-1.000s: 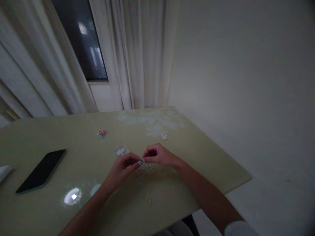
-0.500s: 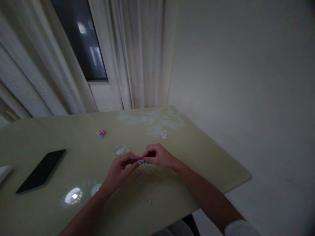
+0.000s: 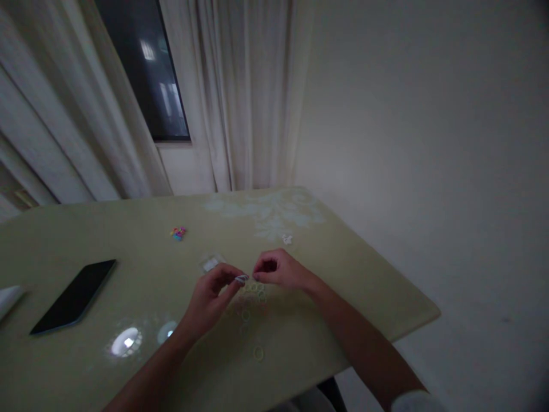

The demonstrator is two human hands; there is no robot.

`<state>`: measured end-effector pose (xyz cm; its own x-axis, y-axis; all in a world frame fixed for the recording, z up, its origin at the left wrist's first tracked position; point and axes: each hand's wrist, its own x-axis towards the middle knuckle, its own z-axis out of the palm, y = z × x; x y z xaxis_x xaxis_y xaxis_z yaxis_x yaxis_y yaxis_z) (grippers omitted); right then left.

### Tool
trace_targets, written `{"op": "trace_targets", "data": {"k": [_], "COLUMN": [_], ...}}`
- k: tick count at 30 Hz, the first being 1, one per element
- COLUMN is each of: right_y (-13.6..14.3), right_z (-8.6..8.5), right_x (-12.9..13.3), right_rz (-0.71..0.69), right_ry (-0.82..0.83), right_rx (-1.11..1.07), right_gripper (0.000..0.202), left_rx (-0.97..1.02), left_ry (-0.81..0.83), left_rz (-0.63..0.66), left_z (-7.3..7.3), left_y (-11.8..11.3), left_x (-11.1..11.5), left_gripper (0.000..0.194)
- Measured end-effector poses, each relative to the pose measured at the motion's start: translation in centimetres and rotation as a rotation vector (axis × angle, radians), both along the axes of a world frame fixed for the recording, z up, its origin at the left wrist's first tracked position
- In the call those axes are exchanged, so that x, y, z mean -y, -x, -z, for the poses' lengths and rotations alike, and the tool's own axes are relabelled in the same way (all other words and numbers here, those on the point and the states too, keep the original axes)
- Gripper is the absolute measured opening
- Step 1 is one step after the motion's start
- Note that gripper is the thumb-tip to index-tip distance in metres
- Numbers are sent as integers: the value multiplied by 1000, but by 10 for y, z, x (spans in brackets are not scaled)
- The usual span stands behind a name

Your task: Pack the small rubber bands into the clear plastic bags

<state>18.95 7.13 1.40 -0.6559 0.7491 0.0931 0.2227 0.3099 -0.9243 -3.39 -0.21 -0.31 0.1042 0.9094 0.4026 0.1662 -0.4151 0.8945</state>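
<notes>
My left hand pinches a small whitish looped piece between thumb and fingertips. Just to its right, my right hand has its thumb and forefinger pressed together; what they hold, if anything, is too small to make out. A narrow gap parts the two sets of fingertips. Beneath them on the table lie several thin pale rings, and a single ring lies nearer to me. Behind my left hand is a small clear case with something white in it, partly covered by the hand.
Farther back on the table are a small heap of colourful bits and a few white bits. A dark tablet lies at left, beside a white object. Curtains and a wall stand behind; the table's corner is at right.
My hands, touching at the fingertips around the whitish piece before, have parted slightly. The piece stays in my left hand, while my right hand has shifted a little to the right.
</notes>
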Motion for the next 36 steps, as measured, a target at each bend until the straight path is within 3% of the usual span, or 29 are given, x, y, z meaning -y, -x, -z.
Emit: {"op": "trace_targets", "data": {"k": [3, 5, 13, 21, 31, 36], "right_y": [-8, -9, 7, 14, 16, 17], "right_z": [0, -1, -12, -5, 4, 7], "right_x": [-7, -7, 15, 19, 13, 12], "right_rz": [-80, -68, 36, 77, -7, 59], "right_ry": [-154, -214, -35, -35, 120, 41], "right_rx": [300, 353, -84, -152, -264, -223], "right_gripper": [7, 9, 37, 35, 41, 45], "left_rx": [-2, -7, 16, 28, 70, 80], "left_ry": [5, 5, -21, -11, 176, 198], "left_rz": [-29, -44, -67, -44, 12, -47], "left_z": [1, 2, 1, 0, -1, 1], "left_y": [1, 2, 0, 4, 5, 6], "left_x": [-1, -1, -1, -2, -7, -7], "left_gripper": [9, 11, 10, 13, 14, 12]}}
